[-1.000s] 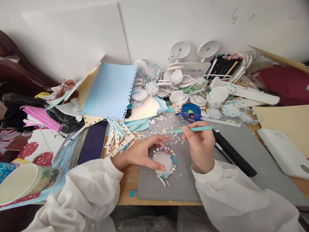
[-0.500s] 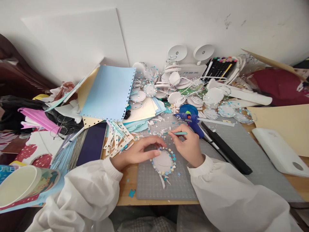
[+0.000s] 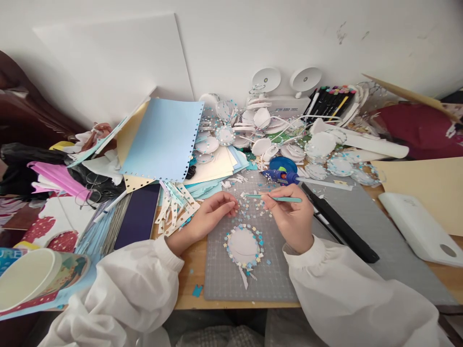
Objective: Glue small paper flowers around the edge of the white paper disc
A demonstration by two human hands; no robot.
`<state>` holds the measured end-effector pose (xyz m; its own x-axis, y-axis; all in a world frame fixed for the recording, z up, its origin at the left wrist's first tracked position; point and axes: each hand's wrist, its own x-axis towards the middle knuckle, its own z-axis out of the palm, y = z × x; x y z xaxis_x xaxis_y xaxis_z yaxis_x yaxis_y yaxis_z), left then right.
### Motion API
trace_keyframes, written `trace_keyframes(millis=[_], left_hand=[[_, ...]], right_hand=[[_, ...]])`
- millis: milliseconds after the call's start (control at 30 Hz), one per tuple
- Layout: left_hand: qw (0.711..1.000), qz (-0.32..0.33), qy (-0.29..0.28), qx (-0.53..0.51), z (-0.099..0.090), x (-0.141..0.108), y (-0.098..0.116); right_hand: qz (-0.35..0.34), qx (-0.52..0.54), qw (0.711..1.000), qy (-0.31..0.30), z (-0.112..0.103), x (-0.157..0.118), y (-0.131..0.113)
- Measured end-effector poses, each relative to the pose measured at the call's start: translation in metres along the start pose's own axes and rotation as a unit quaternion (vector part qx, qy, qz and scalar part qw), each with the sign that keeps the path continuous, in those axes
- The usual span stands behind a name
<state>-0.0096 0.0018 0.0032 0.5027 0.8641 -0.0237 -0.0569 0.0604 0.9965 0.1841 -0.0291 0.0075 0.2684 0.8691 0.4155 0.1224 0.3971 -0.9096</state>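
Right hand [image 3: 292, 219] steadies a slim teal tool [image 3: 280, 198] above scattered paper pieces [image 3: 255, 208] at a crowded craft bench [image 3: 185, 291].
The tool is pinched between the thumb and fingers of the right hand, its tip pointing toward the left hand [image 3: 215, 214], whose fingers curl loosely with the thumb close by; whether they hold anything cannot be told. Nearer the person, apart from both hands, a white disc [image 3: 243, 245] ringed with blue, white and cream cutouts lies on a gray cutting mat [image 3: 217, 283], slender white scraps [image 3: 244, 278] at its near edge. A blue glue gun [image 3: 280, 176] lies beyond the right hand, a long black object [image 3: 347, 231] to its right. Punched blue paper [image 3: 162, 137] stands out at left, beside heaped white discs [image 3: 262, 117].
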Motion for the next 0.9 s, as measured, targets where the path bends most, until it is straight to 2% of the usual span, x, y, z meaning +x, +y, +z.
trace_keyframes(millis=[333, 467, 667, 900], left_hand=[[1.000, 0.002, 0.008, -0.008, 0.002, 0.000, 0.001], [1.000, 0.014, 0.001, 0.000, 0.001, 0.000, 0.002], [1.000, 0.007, -0.005, 0.023, 0.000, 0.000, 0.002], [0.998, 0.032, 0.028, 0.047, -0.002, 0.001, -0.003]], right_hand=[[-0.022, 0.027, 0.997, -0.073, 0.001, -0.006, 0.001], [-0.011, 0.030, 0.997, -0.064, 0.002, -0.006, -0.001], [0.013, 0.013, 1.000, -0.016, 0.002, -0.001, -0.001], [0.083, 0.026, 0.995, -0.056, 0.003, 0.006, 0.000]])
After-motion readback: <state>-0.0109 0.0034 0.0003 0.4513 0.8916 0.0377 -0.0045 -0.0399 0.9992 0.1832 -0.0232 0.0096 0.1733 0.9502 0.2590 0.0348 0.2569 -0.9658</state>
